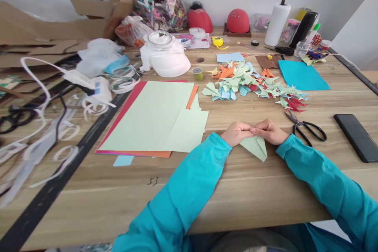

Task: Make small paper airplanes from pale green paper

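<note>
My left hand [236, 132] and my right hand [270, 131] meet at the middle of the wooden table [118, 189], fingers curled and pinched together on a folded pale green paper piece [256, 146]. The piece points down toward me below the hands. Both arms wear teal sleeves. Just left of the hands lies a stack of large paper sheets [153, 118], pale green on top of orange and red. Beyond the hands sits a pile of folded paper shapes [251, 84] in green, blue, orange and red.
Black scissors [307, 126] lie right of my right hand, a black phone [356, 137] further right. A blue sheet [301, 75], paper towel roll [277, 23], white moulded object [165, 61], green thread spool [197, 73], cardboard and white strips [44, 134] crowd the back and left.
</note>
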Motion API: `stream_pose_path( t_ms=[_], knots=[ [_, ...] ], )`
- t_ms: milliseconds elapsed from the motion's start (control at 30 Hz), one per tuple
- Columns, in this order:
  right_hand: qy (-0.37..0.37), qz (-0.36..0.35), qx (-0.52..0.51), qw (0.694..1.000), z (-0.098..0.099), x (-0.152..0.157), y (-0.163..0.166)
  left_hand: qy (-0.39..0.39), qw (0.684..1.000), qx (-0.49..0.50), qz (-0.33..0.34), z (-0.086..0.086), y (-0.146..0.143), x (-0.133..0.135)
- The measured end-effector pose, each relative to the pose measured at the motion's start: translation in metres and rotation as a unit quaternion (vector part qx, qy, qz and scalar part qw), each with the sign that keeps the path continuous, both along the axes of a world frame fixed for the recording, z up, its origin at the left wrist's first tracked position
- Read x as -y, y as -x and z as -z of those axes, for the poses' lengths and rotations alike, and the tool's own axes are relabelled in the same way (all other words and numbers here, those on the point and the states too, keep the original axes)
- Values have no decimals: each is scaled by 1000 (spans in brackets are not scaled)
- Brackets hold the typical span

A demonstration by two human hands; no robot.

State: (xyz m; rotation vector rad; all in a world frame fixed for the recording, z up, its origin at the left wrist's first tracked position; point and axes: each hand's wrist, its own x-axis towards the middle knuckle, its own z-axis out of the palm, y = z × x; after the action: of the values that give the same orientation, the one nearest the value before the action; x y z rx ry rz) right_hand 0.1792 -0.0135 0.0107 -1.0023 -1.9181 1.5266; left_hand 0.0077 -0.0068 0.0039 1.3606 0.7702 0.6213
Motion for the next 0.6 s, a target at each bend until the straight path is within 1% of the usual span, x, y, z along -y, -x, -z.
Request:
stream_pose_path(
  t_ms=[133,400,600],
  knots=[
    [-11,8,1,1000,-1,0,1,-2,1000,-4,-5,0,-1,0],
    [3,17,-5,1000,-5,1,4,-19,1000,-23,-7,1,0,0],
    [6,24,-10,1000,-4,1,4,-23,1000,-19,-4,-2,1,-1]
  ],
)
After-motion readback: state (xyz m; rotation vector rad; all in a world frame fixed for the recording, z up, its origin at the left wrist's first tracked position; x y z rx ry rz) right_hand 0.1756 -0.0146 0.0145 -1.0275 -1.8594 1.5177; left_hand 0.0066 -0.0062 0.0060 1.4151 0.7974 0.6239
